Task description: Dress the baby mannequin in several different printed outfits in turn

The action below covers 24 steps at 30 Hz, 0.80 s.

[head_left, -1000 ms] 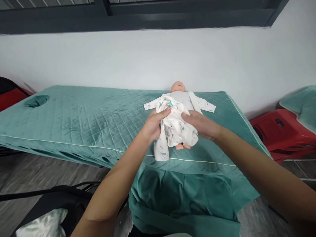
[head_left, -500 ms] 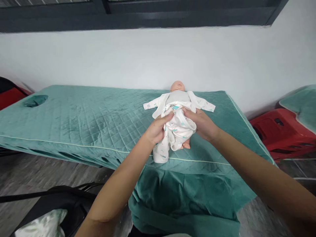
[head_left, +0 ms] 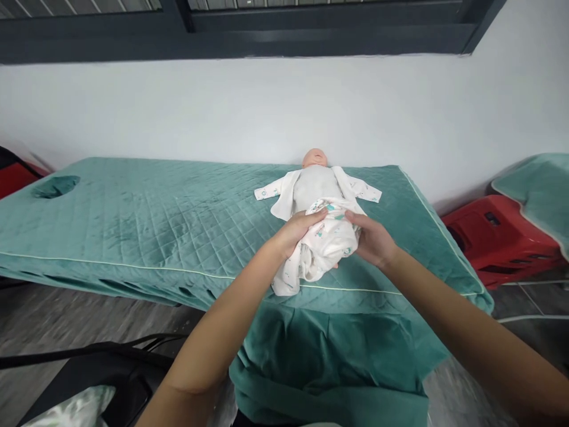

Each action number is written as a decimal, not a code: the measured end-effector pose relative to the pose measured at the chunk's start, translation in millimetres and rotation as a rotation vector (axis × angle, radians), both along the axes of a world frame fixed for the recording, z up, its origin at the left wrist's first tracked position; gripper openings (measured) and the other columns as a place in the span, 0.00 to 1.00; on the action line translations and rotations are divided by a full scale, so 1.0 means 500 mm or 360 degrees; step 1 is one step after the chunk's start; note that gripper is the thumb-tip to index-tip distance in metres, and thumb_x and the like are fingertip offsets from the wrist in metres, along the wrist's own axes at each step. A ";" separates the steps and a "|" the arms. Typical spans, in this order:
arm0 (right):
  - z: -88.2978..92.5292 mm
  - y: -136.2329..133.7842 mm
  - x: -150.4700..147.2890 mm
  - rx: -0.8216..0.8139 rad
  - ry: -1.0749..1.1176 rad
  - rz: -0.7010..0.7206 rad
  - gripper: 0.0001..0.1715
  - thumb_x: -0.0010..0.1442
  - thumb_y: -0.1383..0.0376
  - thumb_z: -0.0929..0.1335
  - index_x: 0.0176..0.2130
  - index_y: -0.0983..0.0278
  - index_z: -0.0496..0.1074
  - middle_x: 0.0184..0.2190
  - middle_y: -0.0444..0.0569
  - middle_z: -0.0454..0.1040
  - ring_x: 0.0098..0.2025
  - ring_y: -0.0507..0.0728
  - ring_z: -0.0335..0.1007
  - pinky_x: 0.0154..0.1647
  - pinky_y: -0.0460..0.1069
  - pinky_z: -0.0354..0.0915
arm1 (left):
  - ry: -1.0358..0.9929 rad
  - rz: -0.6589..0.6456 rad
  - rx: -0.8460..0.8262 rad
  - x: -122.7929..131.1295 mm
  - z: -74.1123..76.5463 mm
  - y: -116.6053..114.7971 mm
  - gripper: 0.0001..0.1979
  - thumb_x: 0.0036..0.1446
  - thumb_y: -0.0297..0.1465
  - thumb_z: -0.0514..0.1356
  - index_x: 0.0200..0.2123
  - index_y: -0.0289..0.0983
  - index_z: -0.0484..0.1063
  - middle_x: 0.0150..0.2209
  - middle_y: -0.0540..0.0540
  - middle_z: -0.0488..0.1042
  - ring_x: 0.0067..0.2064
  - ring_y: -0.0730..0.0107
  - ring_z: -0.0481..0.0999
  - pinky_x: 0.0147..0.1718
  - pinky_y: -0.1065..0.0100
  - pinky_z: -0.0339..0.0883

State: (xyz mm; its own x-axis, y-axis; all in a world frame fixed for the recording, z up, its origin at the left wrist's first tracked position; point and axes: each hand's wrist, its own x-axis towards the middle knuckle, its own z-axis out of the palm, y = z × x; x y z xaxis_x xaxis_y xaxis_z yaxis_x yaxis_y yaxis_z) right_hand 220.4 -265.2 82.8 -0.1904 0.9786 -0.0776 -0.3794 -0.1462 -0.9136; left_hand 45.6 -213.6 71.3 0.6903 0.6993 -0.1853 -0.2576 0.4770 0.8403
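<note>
A baby doll [head_left: 315, 158] lies on its back on the green quilted bed [head_left: 178, 207], its head toward the wall. Its torso is in pale grey, with a white patterned jacket [head_left: 287, 193] spread open around it. Over the doll's lower body, a bunched white printed garment [head_left: 329, 240] is held between both hands. My left hand [head_left: 297, 232] grips its left side, thumb on top. On the right side, my right hand [head_left: 373, 238] grips it, thumb also on top. The doll's legs are mostly hidden under the cloth.
White wall [head_left: 222, 112] rises behind the bed below a dark window frame [head_left: 311, 29]. The bed has a hole [head_left: 56, 186] at its left end. Red plastic chair [head_left: 502, 237] stands right; a black chair [head_left: 89, 385] is at lower left.
Both hands have shifted slightly down the doll with the bunched garment, leaving more of the grey torso uncovered. Less of the doll's feet shows. The camera view has shifted slightly.
</note>
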 end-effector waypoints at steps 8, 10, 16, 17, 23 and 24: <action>-0.100 -0.053 0.031 -0.0381 -0.0228 0.0024 0.22 0.46 0.60 0.78 0.42 0.64 0.78 0.37 0.51 0.82 0.37 0.60 0.79 0.40 0.52 0.73 | 0.1497 -0.0352 0.1388 0.062 0.001 0.021 0.16 0.62 0.38 0.57 0.38 0.32 0.80 0.42 0.37 0.82 0.46 0.55 0.80 0.45 0.63 0.70; -0.135 -0.070 0.030 -0.0485 -0.0289 -0.0114 0.21 0.47 0.59 0.77 0.41 0.64 0.78 0.36 0.51 0.82 0.35 0.61 0.79 0.36 0.52 0.73 | 0.1765 -0.0504 0.1569 0.075 -0.002 0.012 0.18 0.63 0.38 0.56 0.43 0.33 0.79 0.47 0.35 0.81 0.50 0.53 0.79 0.47 0.63 0.69; -0.201 -0.097 0.020 -0.0391 -0.0888 -0.0384 0.21 0.53 0.54 0.71 0.44 0.63 0.78 0.39 0.50 0.82 0.40 0.63 0.78 0.41 0.54 0.71 | 0.2197 -0.0606 0.1726 0.087 -0.007 -0.036 0.20 0.65 0.40 0.54 0.50 0.36 0.77 0.51 0.35 0.79 0.54 0.49 0.78 0.47 0.58 0.72; -0.203 -0.097 0.017 -0.0301 -0.1036 -0.0416 0.22 0.54 0.54 0.70 0.45 0.63 0.78 0.42 0.50 0.82 0.43 0.64 0.77 0.46 0.55 0.71 | 0.2211 -0.0597 0.1755 0.086 -0.006 -0.041 0.19 0.65 0.38 0.53 0.50 0.36 0.77 0.51 0.36 0.80 0.54 0.49 0.79 0.47 0.58 0.72; -0.205 -0.104 -0.007 -0.0163 -0.1290 -0.0582 0.31 0.61 0.50 0.66 0.56 0.63 0.72 0.52 0.54 0.78 0.53 0.67 0.73 0.55 0.59 0.67 | 0.2116 -0.0625 0.1632 0.068 -0.009 -0.042 0.18 0.64 0.38 0.52 0.49 0.38 0.76 0.51 0.37 0.79 0.53 0.52 0.79 0.45 0.61 0.72; -0.207 -0.108 -0.012 -0.0163 -0.1279 -0.0606 0.30 0.61 0.49 0.66 0.56 0.63 0.72 0.52 0.55 0.78 0.54 0.66 0.73 0.55 0.59 0.66 | 0.2091 -0.0624 0.1570 0.065 -0.011 -0.038 0.18 0.64 0.39 0.52 0.48 0.39 0.76 0.51 0.37 0.79 0.53 0.52 0.79 0.44 0.61 0.72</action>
State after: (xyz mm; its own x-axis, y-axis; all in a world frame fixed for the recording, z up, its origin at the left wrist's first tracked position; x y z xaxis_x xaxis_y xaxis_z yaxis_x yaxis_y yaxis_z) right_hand 214.6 -319.1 -20.5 0.2953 0.9454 -0.1381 0.3302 -0.2366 -0.9138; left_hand 78.3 -232.8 65.9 0.5828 0.7271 -0.3629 0.8063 -0.4618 0.3697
